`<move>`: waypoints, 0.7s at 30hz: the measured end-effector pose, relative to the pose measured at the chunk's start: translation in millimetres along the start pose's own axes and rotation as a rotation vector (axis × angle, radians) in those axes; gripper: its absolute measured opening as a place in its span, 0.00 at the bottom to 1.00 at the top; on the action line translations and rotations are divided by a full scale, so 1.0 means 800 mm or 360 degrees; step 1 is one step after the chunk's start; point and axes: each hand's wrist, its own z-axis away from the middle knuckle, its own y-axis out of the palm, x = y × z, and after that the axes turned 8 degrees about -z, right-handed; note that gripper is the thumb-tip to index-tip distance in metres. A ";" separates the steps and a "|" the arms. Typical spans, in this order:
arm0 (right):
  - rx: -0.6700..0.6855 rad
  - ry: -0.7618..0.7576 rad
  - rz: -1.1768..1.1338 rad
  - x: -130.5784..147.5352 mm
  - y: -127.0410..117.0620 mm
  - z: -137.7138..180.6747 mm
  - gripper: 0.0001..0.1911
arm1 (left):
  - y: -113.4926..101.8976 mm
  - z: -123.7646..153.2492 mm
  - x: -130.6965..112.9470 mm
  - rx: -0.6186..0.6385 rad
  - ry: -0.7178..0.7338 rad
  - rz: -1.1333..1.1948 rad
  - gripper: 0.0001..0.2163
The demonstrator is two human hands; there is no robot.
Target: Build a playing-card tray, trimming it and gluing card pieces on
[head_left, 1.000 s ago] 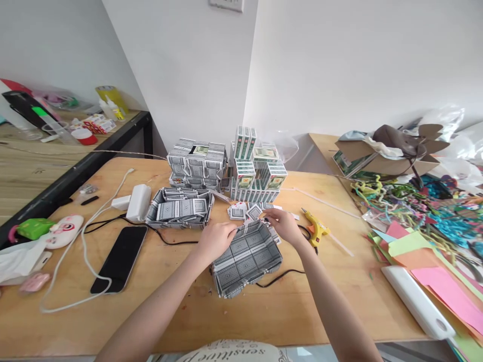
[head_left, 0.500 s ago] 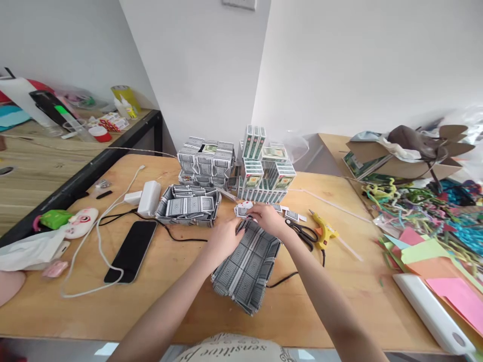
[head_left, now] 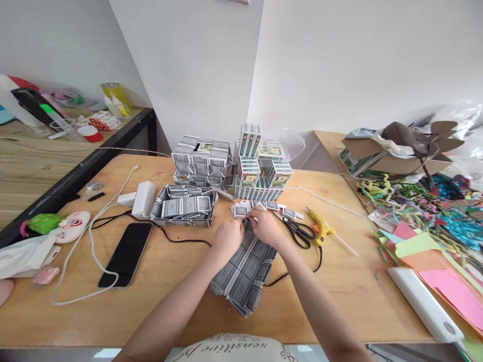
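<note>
A flattened box made of playing cards (head_left: 243, 274) lies on the wooden table (head_left: 339, 281) in front of me, patterned backs up. My left hand (head_left: 227, 238) and my right hand (head_left: 266, 226) meet at its far edge, fingers pinched on the card work there. Just beyond my fingers lie several loose cards (head_left: 264, 207). A second card box (head_left: 184, 206), holding more cards, stands to the left. Stacks of card packs (head_left: 260, 168) and card bundles (head_left: 199, 160) stand behind.
Black scissors (head_left: 300, 232) and a yellow glue gun (head_left: 320, 227) lie right of my hands, its cord running under the card box. A phone (head_left: 126, 254), white charger (head_left: 143, 199) and cables sit left. Coloured paper (head_left: 445, 274) and pipe cleaners (head_left: 411, 201) crowd the right.
The card box has gone from standing open as a tray to lying tipped and flattened. Both hands have drawn together at its far edge. The scissors have come into view.
</note>
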 end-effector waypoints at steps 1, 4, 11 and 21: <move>-0.0036 0.0016 -0.0001 0.002 0.003 0.003 0.14 | 0.000 0.000 0.000 0.0003 0.0000 0.0001 0.15; -0.0162 0.0145 0.0006 0.009 0.013 0.012 0.15 | 0.002 0.000 -0.001 0.0005 0.0005 0.0006 0.15; -0.0185 0.0577 0.0018 0.011 0.023 0.009 0.14 | 0.002 0.001 0.000 0.0023 0.0018 0.0010 0.15; -0.0264 0.0653 0.0134 0.021 0.029 0.009 0.12 | 0.001 0.003 -0.001 0.0011 0.0004 0.0016 0.15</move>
